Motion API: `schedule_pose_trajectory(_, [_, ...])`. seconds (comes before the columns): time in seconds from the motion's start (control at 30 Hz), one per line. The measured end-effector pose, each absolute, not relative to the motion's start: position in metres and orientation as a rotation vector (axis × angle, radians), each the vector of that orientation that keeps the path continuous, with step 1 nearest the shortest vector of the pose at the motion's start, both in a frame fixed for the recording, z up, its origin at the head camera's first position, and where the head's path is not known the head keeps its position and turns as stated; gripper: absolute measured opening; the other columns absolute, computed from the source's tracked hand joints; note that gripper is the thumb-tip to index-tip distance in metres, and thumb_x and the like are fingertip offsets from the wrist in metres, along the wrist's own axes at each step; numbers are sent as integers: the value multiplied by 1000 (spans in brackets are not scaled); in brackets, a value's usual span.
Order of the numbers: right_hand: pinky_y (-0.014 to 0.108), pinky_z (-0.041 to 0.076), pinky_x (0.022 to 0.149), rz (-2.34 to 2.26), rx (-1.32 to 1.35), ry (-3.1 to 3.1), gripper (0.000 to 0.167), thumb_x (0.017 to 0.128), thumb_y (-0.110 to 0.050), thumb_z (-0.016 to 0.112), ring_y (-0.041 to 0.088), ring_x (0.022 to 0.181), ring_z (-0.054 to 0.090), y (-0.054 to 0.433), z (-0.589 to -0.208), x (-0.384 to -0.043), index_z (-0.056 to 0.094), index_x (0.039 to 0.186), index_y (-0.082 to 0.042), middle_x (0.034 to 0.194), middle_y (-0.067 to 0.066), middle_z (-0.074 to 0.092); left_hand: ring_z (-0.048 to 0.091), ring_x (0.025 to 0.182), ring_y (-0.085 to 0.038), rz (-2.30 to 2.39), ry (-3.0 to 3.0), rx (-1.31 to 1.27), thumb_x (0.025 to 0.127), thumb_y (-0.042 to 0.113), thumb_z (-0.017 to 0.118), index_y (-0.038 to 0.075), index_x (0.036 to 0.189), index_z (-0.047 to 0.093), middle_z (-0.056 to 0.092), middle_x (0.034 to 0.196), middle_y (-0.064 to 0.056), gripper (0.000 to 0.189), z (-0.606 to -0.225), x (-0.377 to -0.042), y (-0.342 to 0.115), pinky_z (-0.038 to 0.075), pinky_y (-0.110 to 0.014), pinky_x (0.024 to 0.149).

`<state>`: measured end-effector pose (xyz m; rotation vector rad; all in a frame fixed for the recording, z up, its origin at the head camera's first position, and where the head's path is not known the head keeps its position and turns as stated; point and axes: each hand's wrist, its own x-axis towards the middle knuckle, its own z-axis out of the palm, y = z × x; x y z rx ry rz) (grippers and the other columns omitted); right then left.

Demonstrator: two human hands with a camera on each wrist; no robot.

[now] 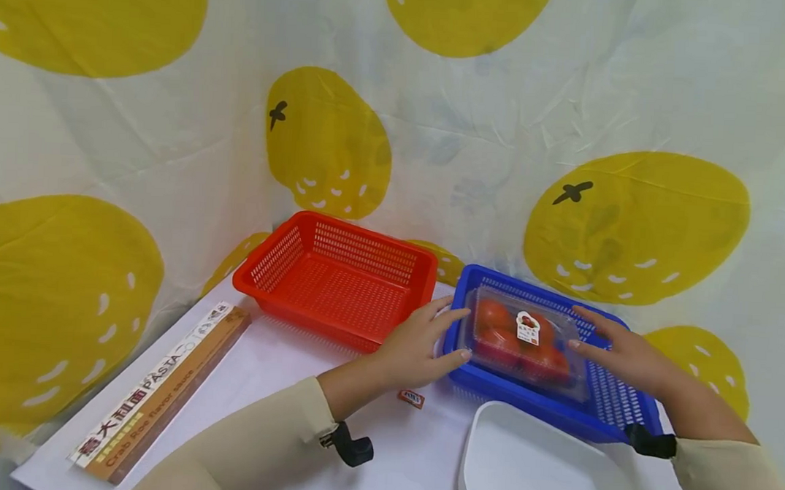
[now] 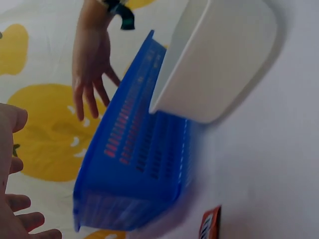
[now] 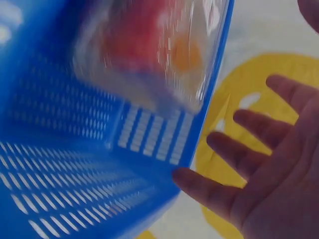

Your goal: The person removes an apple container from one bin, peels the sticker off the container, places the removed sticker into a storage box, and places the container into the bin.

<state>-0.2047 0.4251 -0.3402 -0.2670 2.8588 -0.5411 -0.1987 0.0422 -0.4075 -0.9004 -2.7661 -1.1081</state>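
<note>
A clear plastic box of red tomatoes [image 1: 526,357], with a white label on its lid, sits in the blue basket [image 1: 622,401]. My left hand [image 1: 417,348] is over the basket's left side, fingers spread and pointing toward the box. On the other side my right hand [image 1: 631,361] reaches in above the basket, its fingers apart near the box's right end. Neither hand grips anything. In the right wrist view the fingers [image 3: 229,199] are extended beside the basket's rim, and the tomato box [image 3: 139,45] looks blurred.
An unfilled red basket [image 1: 338,294] stands at the back left. Before the blue basket is a white tray [image 1: 541,463]. A small red packet [image 1: 411,398] lies near my left wrist, and a long pasta box [image 1: 162,392] lies at left. Fruit-patterned cloth [image 1: 435,166] hangs behind.
</note>
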Motion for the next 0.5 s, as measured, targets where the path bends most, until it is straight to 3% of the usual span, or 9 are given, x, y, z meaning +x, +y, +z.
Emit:
schedule_pose_trajectory(0.23, [76,50,97,-663,-291,2753,81,111,-44,53,68,132,44,449,-348,-233,20,166,4,156,44,31,33,158,-25,-1221,-2756,-826,102,54,63,37,163,43,24,176,6,66,-418,-188,62,52,-58,107])
schedule_pose_trajectory(0.5, [72,53,98,-943,-243,2601,78,112,-42,49,67,137,35,474,-386,-259,15,164,5,159,44,25,33,158,-27,-1500,-2628,-656,108,35,59,25,158,50,24,175,-4,52,-442,-181,79,48,-53,114])
